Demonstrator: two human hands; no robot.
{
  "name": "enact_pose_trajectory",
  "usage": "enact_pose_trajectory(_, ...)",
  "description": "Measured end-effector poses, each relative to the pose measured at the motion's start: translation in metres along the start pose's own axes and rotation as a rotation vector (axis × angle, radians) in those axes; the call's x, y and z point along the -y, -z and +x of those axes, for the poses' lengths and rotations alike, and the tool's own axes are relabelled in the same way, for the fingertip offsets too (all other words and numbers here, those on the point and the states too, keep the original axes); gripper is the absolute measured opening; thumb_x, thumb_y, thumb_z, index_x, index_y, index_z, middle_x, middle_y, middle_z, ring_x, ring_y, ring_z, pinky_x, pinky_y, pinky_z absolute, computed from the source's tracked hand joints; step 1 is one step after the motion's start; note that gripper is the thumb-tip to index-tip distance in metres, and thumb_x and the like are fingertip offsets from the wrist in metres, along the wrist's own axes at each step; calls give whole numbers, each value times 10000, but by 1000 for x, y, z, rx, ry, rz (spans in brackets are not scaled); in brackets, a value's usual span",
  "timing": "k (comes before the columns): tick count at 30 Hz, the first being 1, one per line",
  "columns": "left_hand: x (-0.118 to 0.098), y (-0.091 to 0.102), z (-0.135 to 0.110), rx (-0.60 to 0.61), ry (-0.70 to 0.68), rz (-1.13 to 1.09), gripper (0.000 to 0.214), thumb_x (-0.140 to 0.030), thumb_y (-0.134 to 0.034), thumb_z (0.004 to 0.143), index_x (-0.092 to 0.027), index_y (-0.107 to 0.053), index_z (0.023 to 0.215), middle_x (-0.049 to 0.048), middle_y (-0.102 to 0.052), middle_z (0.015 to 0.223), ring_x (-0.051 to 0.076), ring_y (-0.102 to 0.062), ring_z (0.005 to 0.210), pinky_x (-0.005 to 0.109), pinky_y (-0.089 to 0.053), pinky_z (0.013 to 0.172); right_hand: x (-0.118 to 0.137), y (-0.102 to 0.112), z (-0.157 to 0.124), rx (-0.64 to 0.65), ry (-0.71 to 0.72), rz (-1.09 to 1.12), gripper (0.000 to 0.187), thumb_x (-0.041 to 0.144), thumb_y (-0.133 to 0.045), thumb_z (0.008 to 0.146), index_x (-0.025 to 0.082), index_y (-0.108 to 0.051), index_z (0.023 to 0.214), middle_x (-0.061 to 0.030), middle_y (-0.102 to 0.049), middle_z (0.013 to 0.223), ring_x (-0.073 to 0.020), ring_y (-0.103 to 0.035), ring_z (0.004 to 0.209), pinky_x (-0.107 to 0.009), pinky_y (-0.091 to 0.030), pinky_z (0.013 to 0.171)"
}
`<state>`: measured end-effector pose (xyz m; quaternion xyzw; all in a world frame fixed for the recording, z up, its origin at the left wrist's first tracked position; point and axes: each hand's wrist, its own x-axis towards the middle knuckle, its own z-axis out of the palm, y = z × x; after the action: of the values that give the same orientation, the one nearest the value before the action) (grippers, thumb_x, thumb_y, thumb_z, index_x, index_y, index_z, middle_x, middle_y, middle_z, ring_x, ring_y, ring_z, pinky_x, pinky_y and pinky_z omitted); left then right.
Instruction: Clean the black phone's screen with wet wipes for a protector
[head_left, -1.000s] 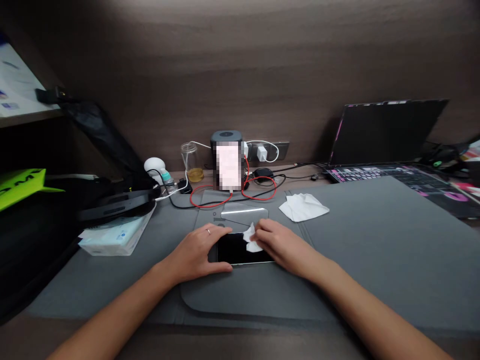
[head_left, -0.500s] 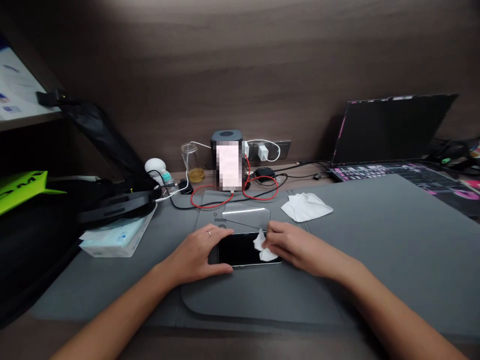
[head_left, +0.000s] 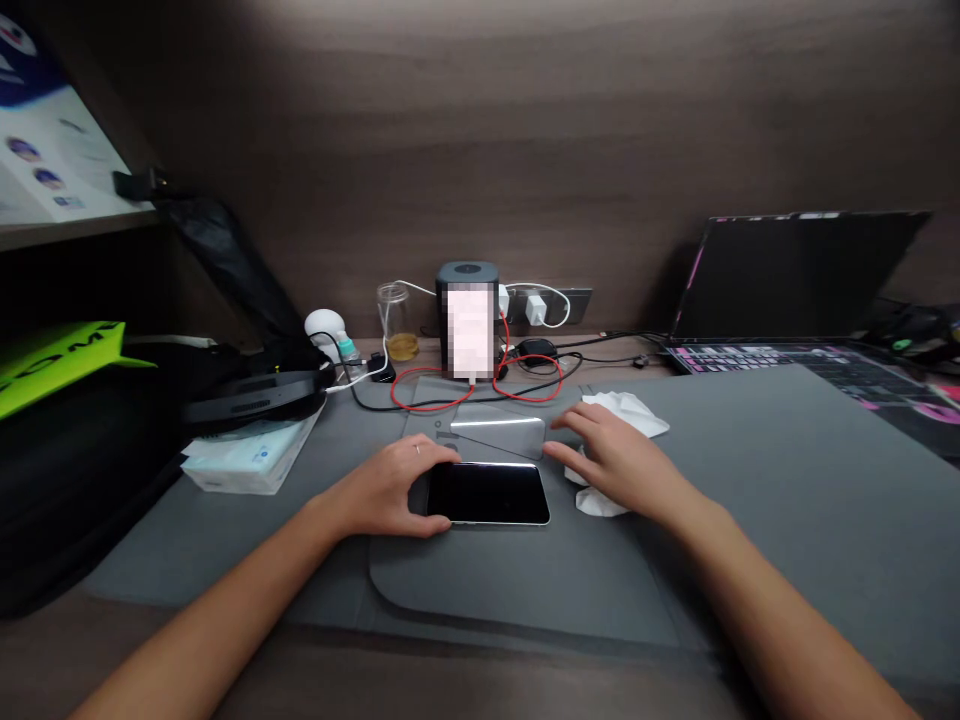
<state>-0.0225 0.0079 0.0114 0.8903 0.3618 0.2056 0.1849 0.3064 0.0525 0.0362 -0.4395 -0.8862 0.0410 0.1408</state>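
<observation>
Now the left hand [head_left: 386, 490] brackets the smartphone [head_left: 491, 495], crosswise at lower centre; the right hand [head_left: 626, 460], nearer, parts empty fingers just right of the clear screen protector [head_left: 502, 436].

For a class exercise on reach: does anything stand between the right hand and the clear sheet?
Nothing visible does. The right hand has its fingers close to the right end of the clear sheet; the phone lies on its near side, white tissue by that hand.
</observation>
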Motion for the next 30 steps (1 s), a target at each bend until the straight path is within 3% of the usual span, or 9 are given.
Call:
enact_pose_trajectory(4, -2, 0, 1, 3, -33, -6, 587, -315, -778, 747, -216, -542, 1275, 75, -659, 1156, 255, -612, 1074, 393, -508, 944, 2, -30, 12, -42, 25, 14, 510, 472, -558, 952, 193, -530, 1378, -166, -602, 1327, -337, -576, 1202, -502, -495, 999)
enact_pose_trajectory(8, -1, -2, 0, 3, -38, 2, 581, -329, -780, 750, -219, -544, 1269, 82, -658, 1162, 259, -613, 1077, 398, -510, 941, -5, -43, 15, -25, -5, 53, 583, 441, -585, 939, 210, -461, 1460, -159, -565, 1410, -341, -539, 1281, -515, -469, 1057)
enact_pose_trajectory(12, -1, -4, -1, 12, -46, -14, 578, -347, -785, 740, -215, -545, 1249, 86, -664, 1152, 257, -622, 1059, 401, -518, 924, -9, -43, 16, -4, -7, 95, 663, 470, -647, 893, 213, -452, 1472, -160, -570, 1403, -351, -538, 1278, -521, -476, 1045)
enact_pose_trajectory(22, -3, -5, 0, 2, -51, -15, 581, -358, -781, 742, -208, -556, 1256, 84, -665, 1127, 247, -632, 1013, 372, -522, 883, -5, -37, 14, 46, -46, 241, 599, 413, -610, 903, 218, -467, 1451, -156, -554, 1354, -315, -522, 1261, -518, -426, 1075)
enact_pose_trajectory(30, -5, -3, 2, 14, -53, -42, 600, -340, -772, 759, -227, -543, 1302, 81, -653, 1201, 269, -583, 1120, 405, -489, 975, -8, -24, 8, 125, -4, 418, 593, 381, -610, 888, 227, -464, 1442, -110, -502, 1278, -263, -526, 1200, -450, -421, 1084)
